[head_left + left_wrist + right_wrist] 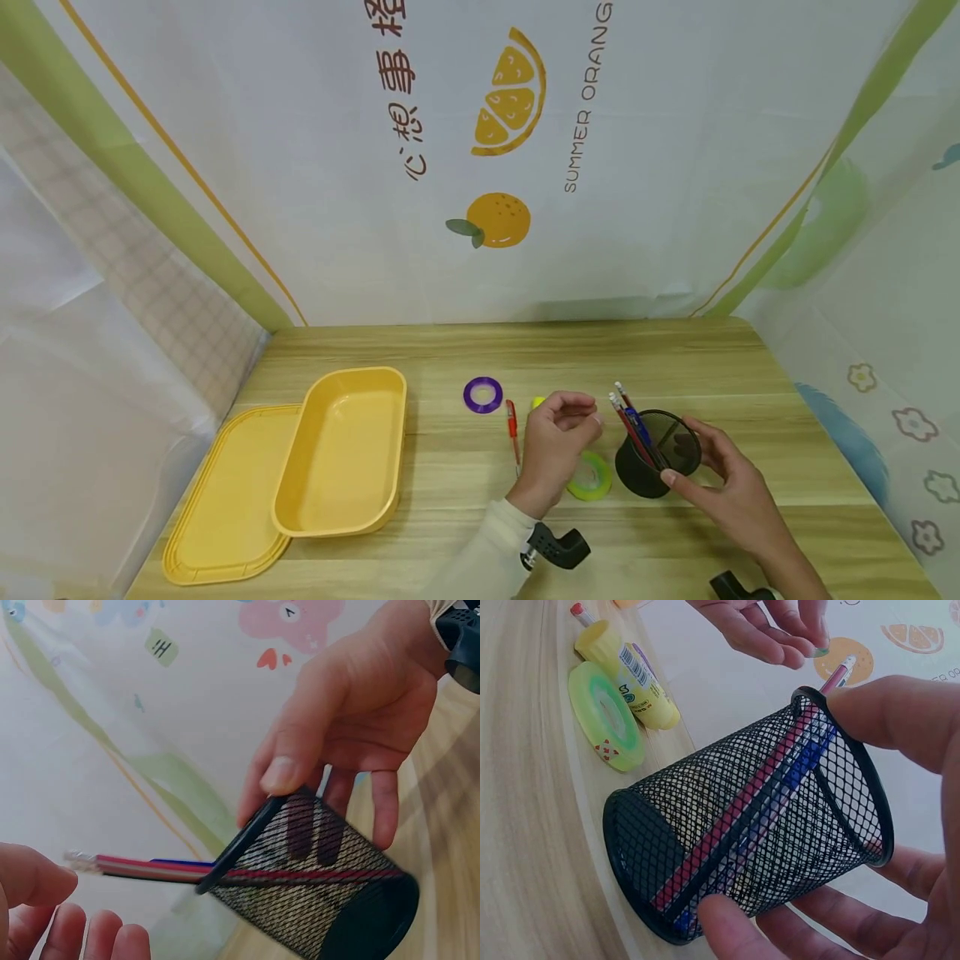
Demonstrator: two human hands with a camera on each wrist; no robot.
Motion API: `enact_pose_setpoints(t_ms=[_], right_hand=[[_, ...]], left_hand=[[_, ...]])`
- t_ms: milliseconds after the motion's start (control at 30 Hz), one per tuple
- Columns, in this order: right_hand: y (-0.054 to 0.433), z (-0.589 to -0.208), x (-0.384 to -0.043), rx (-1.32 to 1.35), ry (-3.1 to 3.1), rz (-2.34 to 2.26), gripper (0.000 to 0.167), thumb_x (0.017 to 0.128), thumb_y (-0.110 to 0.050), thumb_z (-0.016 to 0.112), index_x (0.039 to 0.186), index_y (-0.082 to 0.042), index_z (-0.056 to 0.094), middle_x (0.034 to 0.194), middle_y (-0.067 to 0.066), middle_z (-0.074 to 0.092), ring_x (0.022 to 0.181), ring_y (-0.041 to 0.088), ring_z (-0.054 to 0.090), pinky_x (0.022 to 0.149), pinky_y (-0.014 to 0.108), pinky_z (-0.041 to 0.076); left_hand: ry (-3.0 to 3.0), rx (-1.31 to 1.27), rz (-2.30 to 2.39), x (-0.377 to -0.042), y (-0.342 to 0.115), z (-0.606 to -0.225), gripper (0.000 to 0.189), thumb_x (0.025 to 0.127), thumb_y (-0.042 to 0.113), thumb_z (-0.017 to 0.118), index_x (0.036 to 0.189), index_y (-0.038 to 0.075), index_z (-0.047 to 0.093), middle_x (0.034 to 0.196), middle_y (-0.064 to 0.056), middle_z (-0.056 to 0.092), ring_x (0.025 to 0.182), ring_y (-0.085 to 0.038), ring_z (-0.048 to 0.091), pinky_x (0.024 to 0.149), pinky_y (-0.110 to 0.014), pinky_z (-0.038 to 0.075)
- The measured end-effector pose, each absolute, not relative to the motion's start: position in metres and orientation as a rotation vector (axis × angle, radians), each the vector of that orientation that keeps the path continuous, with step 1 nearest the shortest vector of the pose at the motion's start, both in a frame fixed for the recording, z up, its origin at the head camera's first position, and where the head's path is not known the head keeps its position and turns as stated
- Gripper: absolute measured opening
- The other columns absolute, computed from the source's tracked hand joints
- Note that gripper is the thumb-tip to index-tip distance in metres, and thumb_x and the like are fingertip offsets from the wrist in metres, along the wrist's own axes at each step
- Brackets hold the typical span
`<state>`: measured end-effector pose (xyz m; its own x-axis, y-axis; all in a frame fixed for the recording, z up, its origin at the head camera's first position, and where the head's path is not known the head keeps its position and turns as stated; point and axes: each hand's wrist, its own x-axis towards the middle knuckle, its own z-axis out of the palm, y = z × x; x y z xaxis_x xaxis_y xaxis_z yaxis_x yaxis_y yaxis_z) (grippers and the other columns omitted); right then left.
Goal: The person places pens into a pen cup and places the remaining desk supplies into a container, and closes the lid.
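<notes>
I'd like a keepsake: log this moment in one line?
right hand: holds mesh cup | left hand: near pencils | pencils: inside cup

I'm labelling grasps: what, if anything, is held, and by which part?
The right hand holds the cup by its rim and side; the left hand holds nothing.

You have two hands in frame: one left hand (pixel 557 450), one right hand (pixel 727 483). One black mesh holder (pixel 643 479). Inside it you can count at least two pencils (pixel 618 406) and one blue item (pixel 637 427); exact total unclear through the mesh. Outside it you've got two tape rolls: one purple roll (pixel 469 395), one green roll (pixel 590 493). One red pen (pixel 512 423). One yellow tube (pixel 641 686). One yellow bin (pixel 341 458), one yellow lid (pixel 228 500). Two wrist mounts (pixel 558 547). One table (pixel 720 358).
</notes>
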<state>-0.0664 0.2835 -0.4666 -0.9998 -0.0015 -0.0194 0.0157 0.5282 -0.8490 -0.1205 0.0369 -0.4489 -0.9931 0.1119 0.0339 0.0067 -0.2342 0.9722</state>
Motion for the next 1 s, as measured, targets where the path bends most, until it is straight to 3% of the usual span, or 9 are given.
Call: enact_pose_setpoints(t_ms=[533, 600, 733, 800, 933, 1000], right_hand=[[0.282, -0.465, -0.067, 0.0, 2.73, -1.541, 0.084, 0.099, -0.033, 0.077, 0.166, -0.012, 0.03, 0.153, 0.023, 0.053, 0.138, 0.052, 0.05, 0.079, 0.022, 0.06], [0.283, -0.465, -0.066, -0.003, 2.736, -1.542, 0.084, 0.099, -0.033, 0.077, 0.166, -0.012, 0.031, 0.151, 0.022, 0.055, 0.137, 0.044, 0.054, 0.079, 0.023, 0.061], [0.283, -0.466, -0.066, -0.002, 2.756, -1.524, 0.083, 0.099, -0.033, 0.078, 0.165, -0.014, 0.033, 0.149, 0.018, 0.058, 0.128, 0.008, 0.056, 0.079, 0.024, 0.062], [0.283, -0.466, -0.066, -0.001, 2.764, -1.515, 0.082, 0.099, -0.033, 0.078, 0.165, -0.014, 0.033, 0.149, 0.018, 0.058, 0.126, 0.007, 0.056, 0.079, 0.024, 0.062], [0.283, -0.467, -0.066, -0.003, 2.766, -1.51, 0.083, 0.098, -0.033, 0.078, 0.165, -0.014, 0.033, 0.149, 0.017, 0.058, 0.131, 0.021, 0.057, 0.079, 0.024, 0.062], [0.283, -0.467, -0.066, 0.0, 2.762, -1.51, 0.083, 0.098, -0.033, 0.078, 0.165, -0.015, 0.033, 0.149, 0.017, 0.058, 0.129, 0.01, 0.057, 0.079, 0.024, 0.062]], left_hand=[[1.959, 0.01, 2.429, -0.133, -0.008, -0.449, 0.028, 0.095, 0.009, 0.077, 0.121, 0.001, 0.071, 0.122, -0.019, 0.07, 0.101, -0.016, 0.071, 0.087, -0.022, 0.062], [1.981, -0.018, 2.421, -0.134, -0.014, -0.45, 0.028, 0.095, 0.01, 0.077, 0.121, 0.002, 0.071, 0.124, -0.02, 0.069, 0.101, -0.017, 0.071, 0.087, -0.023, 0.062], [2.036, -0.074, 2.383, -0.135, -0.025, -0.454, 0.029, 0.095, 0.011, 0.077, 0.123, 0.003, 0.071, 0.125, -0.019, 0.069, 0.103, -0.017, 0.07, 0.087, -0.021, 0.061], [2.062, -0.098, 2.361, -0.136, -0.031, -0.456, 0.03, 0.095, 0.01, 0.077, 0.124, 0.003, 0.071, 0.127, -0.021, 0.068, 0.104, -0.017, 0.07, 0.086, -0.02, 0.06], [2.068, -0.126, 2.353, -0.137, -0.038, -0.461, 0.032, 0.095, 0.007, 0.075, 0.126, 0.001, 0.07, 0.128, -0.023, 0.068, 0.104, -0.018, 0.07, 0.084, -0.021, 0.06], [2.067, -0.138, 2.354, -0.137, -0.041, -0.463, 0.032, 0.096, 0.006, 0.074, 0.127, -0.001, 0.069, 0.127, -0.023, 0.067, 0.103, -0.019, 0.07, 0.084, -0.022, 0.061]])
